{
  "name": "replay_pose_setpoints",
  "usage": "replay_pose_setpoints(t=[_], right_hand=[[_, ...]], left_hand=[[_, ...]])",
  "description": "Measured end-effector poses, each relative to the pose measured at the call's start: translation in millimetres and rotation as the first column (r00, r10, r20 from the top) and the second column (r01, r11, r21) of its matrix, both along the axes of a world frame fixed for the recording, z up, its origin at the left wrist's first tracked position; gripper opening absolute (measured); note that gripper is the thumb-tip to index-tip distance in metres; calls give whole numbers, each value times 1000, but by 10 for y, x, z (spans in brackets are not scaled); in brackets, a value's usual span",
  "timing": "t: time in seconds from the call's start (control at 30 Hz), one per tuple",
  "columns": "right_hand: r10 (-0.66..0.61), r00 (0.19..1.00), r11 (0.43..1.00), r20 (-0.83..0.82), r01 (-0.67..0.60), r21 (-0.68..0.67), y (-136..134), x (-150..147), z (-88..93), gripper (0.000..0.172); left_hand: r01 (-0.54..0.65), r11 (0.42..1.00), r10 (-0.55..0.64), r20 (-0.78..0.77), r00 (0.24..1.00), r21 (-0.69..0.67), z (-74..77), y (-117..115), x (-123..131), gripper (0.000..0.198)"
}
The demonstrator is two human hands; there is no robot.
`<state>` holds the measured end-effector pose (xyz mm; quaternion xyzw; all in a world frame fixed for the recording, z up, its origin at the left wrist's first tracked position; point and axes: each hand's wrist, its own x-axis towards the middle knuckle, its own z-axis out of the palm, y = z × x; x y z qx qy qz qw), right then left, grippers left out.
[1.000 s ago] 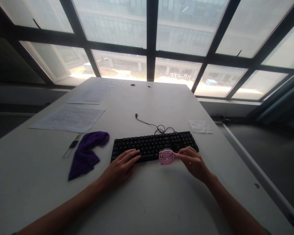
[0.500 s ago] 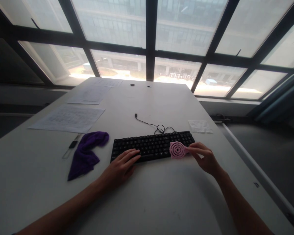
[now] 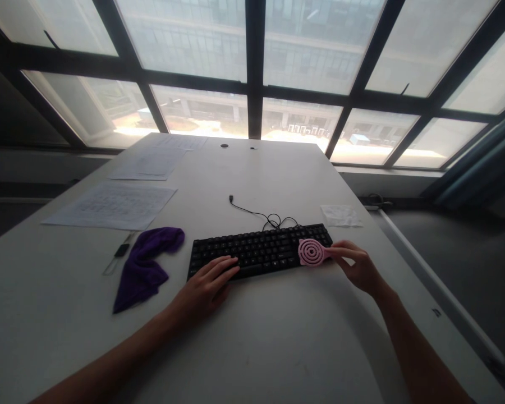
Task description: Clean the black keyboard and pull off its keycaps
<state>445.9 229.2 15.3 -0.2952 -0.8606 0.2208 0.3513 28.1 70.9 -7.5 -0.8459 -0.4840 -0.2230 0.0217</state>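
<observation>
A black keyboard [image 3: 261, 251] lies across the middle of the white table [image 3: 252, 348]. My left hand [image 3: 204, 286] rests flat with spread fingers on the keyboard's near left edge. My right hand [image 3: 357, 266] pinches the handle of a round pink brush [image 3: 311, 252]. The brush head sits on the right end of the keyboard, its spiral back facing up.
A purple cloth [image 3: 145, 265] lies left of the keyboard, with a small black clip [image 3: 118, 253] beside it. Paper sheets [image 3: 109, 205] cover the far left. The keyboard's cable [image 3: 256, 214] curls behind it; a white tissue [image 3: 340, 215] lies at the right. Large windows stand beyond the table.
My right hand has carried the pink brush rightward along the keyboard, from its middle front edge to its right end. The brush has turned bristles-down. My left hand stayed put.
</observation>
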Motion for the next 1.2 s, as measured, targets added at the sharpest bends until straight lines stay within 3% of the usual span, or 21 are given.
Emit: replay_pose_setpoints(t=[0.2, 0.4, 0.6, 0.7, 0.87, 1.1, 1.2], right_hand=[[19, 1000, 998, 22, -18, -55, 24, -37, -93, 26], [-24, 999, 995, 42, 28, -92, 66, 131, 9, 24], [-171, 985, 984, -15, 169, -62, 84, 221, 64, 23], [-218, 974, 976, -54, 217, -30, 93, 194, 26, 23], [-128, 992, 990, 3, 128, -64, 110, 139, -80, 23], [-292, 955, 956, -43, 291, -30, 175, 214, -128, 22], [-297, 953, 955, -57, 295, -44, 152, 139, -151, 23]], left_hand=[[-1, 1000, 1, -1, 1000, 11, 1, 12, -12, 43], [-1, 1000, 1, 7, 1000, 12, -8, 20, -16, 39], [-44, 999, 43, 45, 998, 24, -4, 31, -35, 32], [-62, 997, 60, 56, 997, 39, -6, 35, -42, 29], [-67, 996, 63, 74, 995, 63, -14, 38, -51, 30], [-57, 997, 55, 58, 997, 49, -12, 31, -55, 33], [-49, 998, 46, 53, 998, 43, -31, 31, -66, 33]])
